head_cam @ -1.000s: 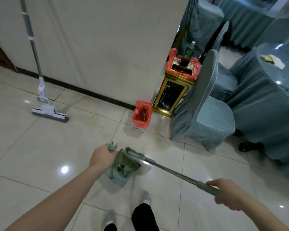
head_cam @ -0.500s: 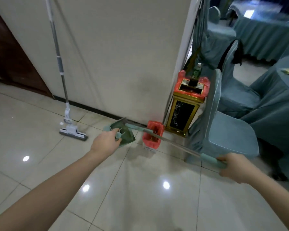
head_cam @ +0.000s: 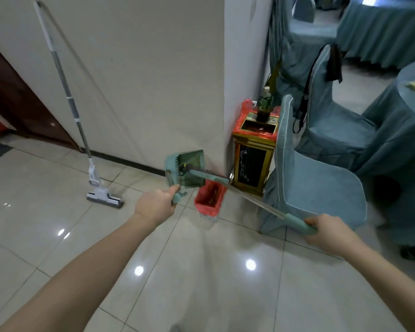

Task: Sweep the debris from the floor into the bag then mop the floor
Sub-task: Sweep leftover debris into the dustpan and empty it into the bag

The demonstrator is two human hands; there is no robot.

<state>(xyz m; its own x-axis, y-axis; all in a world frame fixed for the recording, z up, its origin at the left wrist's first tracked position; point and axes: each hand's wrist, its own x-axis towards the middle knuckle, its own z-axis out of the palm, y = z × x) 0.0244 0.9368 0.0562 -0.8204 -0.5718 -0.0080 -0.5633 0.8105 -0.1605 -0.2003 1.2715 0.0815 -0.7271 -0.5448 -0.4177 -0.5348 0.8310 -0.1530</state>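
Note:
My left hand (head_cam: 157,205) grips the handle of a teal dustpan (head_cam: 186,170), lifted off the floor and tilted beside the small bin lined with a red bag (head_cam: 210,198). Dark debris lies inside the pan. My right hand (head_cam: 331,232) holds the teal grip of a broom (head_cam: 254,201), whose metal pole runs up-left so that its head rests in the dustpan over the bag. A white sponge mop (head_cam: 91,176) leans against the wall at left, its head on the tiles.
A gold and black waste bin (head_cam: 252,161) with a red liner and a bottle on top stands at the wall corner. A blue-covered chair (head_cam: 316,188) is right next to the broom pole. More covered chairs and a draped table (head_cam: 407,121) fill the right.
Both hands raised the dustpan and broom from the floor near my feet and carried them forward to the red-bagged bin. The pan now tilts beside the bag.

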